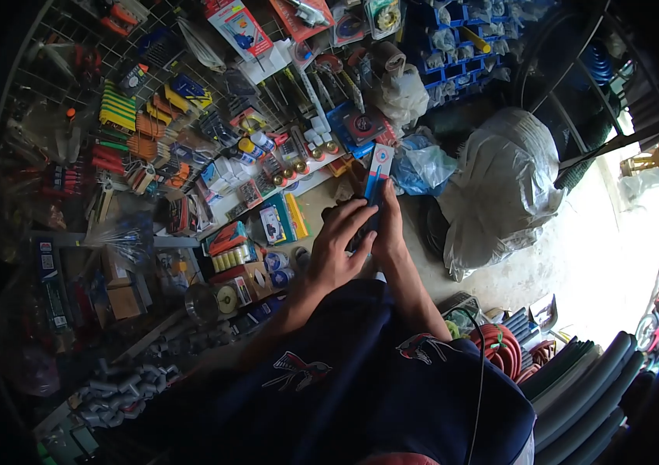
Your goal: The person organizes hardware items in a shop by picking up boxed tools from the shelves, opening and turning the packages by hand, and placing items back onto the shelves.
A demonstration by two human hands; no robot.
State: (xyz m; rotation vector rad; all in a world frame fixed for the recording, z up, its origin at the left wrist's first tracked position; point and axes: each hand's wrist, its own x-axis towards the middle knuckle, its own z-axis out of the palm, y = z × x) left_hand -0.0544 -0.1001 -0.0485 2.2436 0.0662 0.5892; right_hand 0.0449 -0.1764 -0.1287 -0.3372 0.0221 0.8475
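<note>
A narrow carded package (378, 169), white at the top with a red band and blue lower part, stands out in front of me between both hands. A slim blue pen-like item is pictured or fixed on its face; I cannot tell which. My right hand (389, 225) is closed along the package's right side. My left hand (338, 244) comes from the left, its bent fingers and thumb closed on the lower end. The fingers partly hide that end, which looks dark.
Hanging tools and packets (124, 108) crowd a wire rack at the left. Spray cans (250, 147) and small boxes line a shelf. Blue parts bins (461, 66) are at the back. A large white plastic-wrapped bundle (504, 186) stands right; hoses (500, 349) and grey pipes (593, 387) lie lower right.
</note>
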